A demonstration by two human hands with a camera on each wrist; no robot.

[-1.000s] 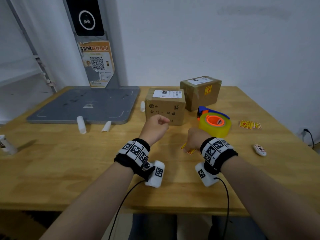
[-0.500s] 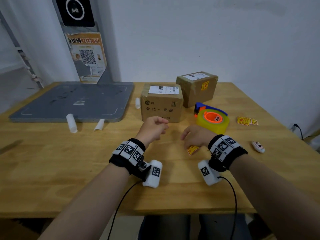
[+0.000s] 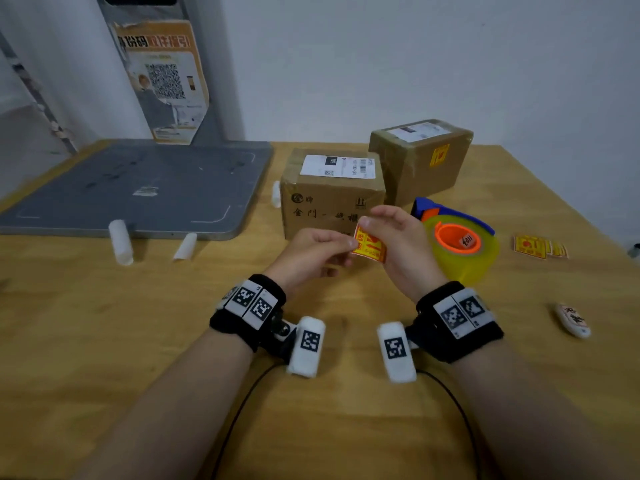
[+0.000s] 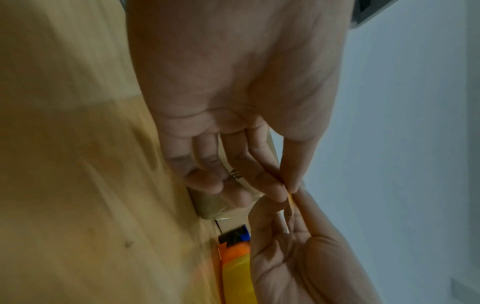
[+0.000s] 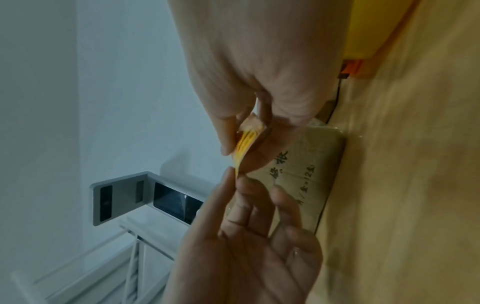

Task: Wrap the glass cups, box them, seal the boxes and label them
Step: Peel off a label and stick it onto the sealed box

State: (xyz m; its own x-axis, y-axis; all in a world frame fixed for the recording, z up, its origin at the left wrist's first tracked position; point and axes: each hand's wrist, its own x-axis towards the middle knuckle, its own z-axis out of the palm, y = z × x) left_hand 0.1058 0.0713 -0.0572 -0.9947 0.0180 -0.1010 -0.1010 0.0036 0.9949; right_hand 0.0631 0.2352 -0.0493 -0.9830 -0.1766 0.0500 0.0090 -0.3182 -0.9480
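Note:
Both hands hold a small orange-yellow sticker label (image 3: 370, 244) above the table, in front of the near sealed cardboard box (image 3: 331, 192). My left hand (image 3: 313, 252) pinches its left edge between thumb and forefinger. My right hand (image 3: 398, 237) pinches its upper right part. In the right wrist view the sticker (image 5: 244, 147) shows edge-on between the fingertips; the left wrist view shows the same thin edge of the sticker (image 4: 291, 200). A second sealed box (image 3: 420, 157) with a white label and a yellow sticker stands behind to the right.
A yellow tape roll in a blue-orange dispenser (image 3: 457, 240) sits right of my hands. More yellow stickers (image 3: 538, 247) lie at the far right, a small white object (image 3: 573, 320) nearer. A grey plate (image 3: 138, 188) and white paper rolls (image 3: 121, 240) lie left.
My right hand has lifted the sticker off the table. My left hand has come across and pinched its other edge. Both hands are now raised in front of the near box.

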